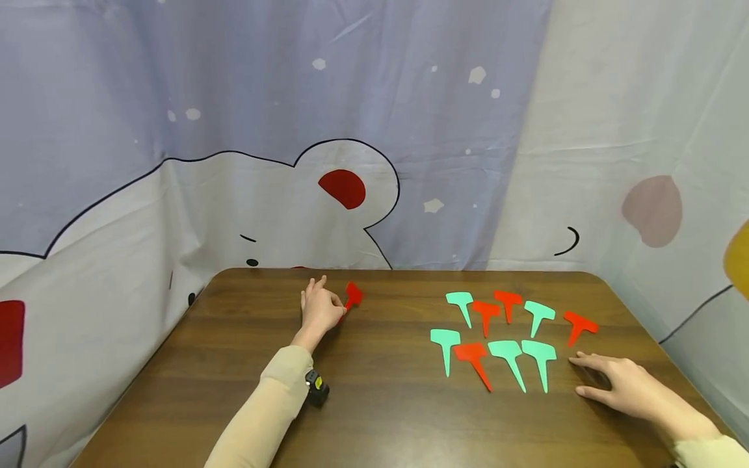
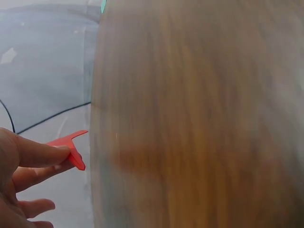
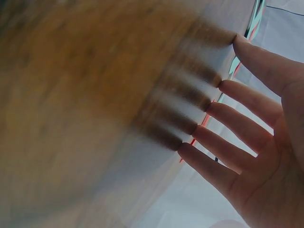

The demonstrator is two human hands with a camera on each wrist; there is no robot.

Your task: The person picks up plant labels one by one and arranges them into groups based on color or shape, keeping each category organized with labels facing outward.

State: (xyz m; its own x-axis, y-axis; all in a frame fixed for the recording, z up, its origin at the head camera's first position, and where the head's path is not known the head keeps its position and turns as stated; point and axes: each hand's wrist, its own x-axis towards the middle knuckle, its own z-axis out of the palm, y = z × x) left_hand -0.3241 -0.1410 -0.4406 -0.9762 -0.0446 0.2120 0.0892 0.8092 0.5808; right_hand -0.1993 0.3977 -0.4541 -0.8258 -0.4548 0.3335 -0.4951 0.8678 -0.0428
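Observation:
My left hand (image 1: 319, 308) pinches a red T-shaped plant label (image 1: 354, 296) between thumb and forefinger over the left part of the table. Its other fingers are spread away from the label. In the left wrist view the same red label (image 2: 75, 156) sticks out past the fingertips, and part of it is hidden by the thumb. My right hand (image 1: 627, 388) holds nothing; its spread fingertips touch the tabletop in the right wrist view. It lies beside the group of labels, closest to a red label (image 1: 579, 326) and a mint-green label (image 1: 540, 357).
Several mint-green and red T-shaped labels lie flat on the right half of the brown wooden table (image 1: 374, 416), among them a green label (image 1: 446, 341) and a red label (image 1: 473, 357). A printed curtain (image 1: 445, 143) hangs behind the table's far edge.

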